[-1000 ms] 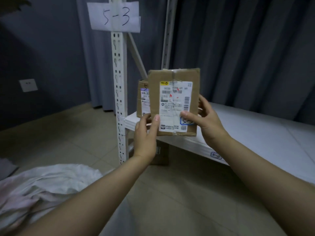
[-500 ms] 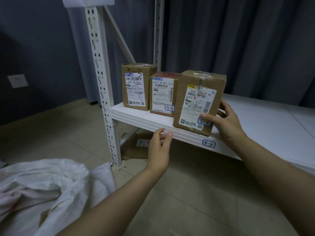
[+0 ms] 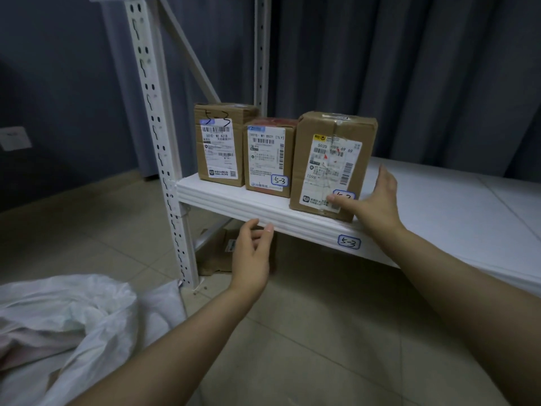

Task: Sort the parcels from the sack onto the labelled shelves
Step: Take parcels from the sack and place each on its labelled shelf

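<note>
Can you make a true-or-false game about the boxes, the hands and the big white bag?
1. The right hand touches the rightmost parcel. True.
2. The left hand holds a parcel. False: it holds nothing, near the shelf front.
3. The sack lies on the shelf. False: it lies on the floor.
4. The shelf label reads 5-3. True.
5. The rightmost parcel stands alone. False: a middle parcel and a left parcel stand beside it.
</note>
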